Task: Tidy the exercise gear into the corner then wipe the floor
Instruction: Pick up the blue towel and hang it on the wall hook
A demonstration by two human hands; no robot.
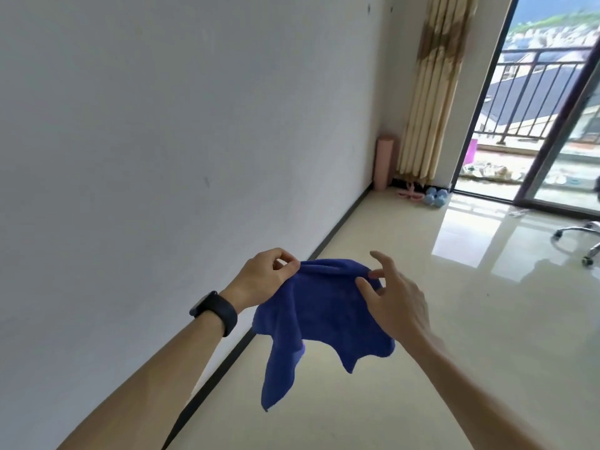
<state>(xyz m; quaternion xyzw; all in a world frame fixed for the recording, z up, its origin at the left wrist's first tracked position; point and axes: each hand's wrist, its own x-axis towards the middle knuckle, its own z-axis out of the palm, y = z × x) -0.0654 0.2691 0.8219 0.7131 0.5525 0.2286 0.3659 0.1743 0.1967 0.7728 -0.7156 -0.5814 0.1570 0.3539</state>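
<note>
as left fingers (290, 266) and right fingers (366, 286) pinch one cloth (324, 306), two dumbbells (434, 195) rest beyond.

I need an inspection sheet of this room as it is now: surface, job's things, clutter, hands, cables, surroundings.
Surface: glossy pale tiled floor, reflecting daylight.
Job's things: blue cloth held in the air; pink rolled mat upright in the corner; blue dumbbells and a pink item on the floor near it.
Clutter: chair base with castors at right; small pale object near the door.
Hands: left hand pinches the cloth's top edge; right hand pinches its other end, other fingers spread.
Cables: nothing seen.
Surroundings: white wall, beige curtain, glass door, balcony railing outside.
</note>
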